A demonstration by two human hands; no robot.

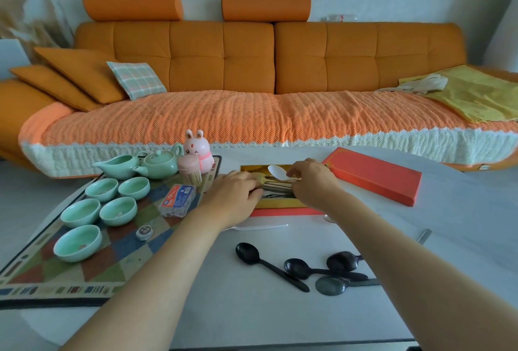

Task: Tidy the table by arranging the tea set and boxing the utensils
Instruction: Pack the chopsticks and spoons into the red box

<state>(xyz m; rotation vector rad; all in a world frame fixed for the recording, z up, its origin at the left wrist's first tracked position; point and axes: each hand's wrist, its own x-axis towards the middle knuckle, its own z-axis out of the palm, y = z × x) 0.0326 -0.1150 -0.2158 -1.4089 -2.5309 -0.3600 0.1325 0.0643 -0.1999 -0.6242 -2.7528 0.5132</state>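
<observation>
In the box [276, 204] utensils [277, 187] lie crosswise, white spoon [277, 172] bowl leftward; left hand [235, 195] grips the utensils, right hand [315, 182] pinches the white spoon; lid [372, 177] right of the box, black spoons [297, 266] nearer.

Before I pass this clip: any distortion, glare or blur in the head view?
Head view: wide-angle bending curves the sofa and table; light soft, shadows faint; gold box lining glints; left hand and right hand, pinching the white spoon, slightly soft; black spoons sharp.
</observation>
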